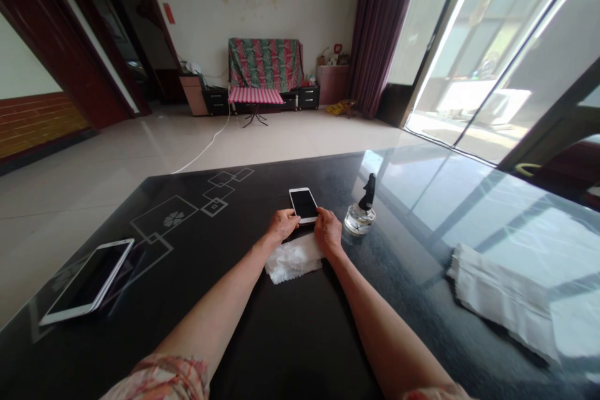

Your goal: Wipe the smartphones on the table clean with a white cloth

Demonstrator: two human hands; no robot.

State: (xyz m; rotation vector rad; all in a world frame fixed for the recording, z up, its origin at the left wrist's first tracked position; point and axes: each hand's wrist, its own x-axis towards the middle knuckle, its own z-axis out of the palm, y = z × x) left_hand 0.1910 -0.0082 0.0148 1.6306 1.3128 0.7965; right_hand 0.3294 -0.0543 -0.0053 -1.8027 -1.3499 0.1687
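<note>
A white smartphone (304,204) with a dark screen lies flat on the black glass table (290,337). My left hand (282,224) grips its near left corner, and my right hand (328,231) grips its near right corner. A crumpled white cloth (291,259) lies on the table just below both hands, partly under my right wrist. A small clear spray bottle (360,212) with a black nozzle stands right beside my right hand.
A white tablet (89,280) lies at the table's left edge. A folded white towel (501,297) rests on the right side. Beyond the table are tiled floor, a covered sofa (265,65) at the far wall and glass doors on the right.
</note>
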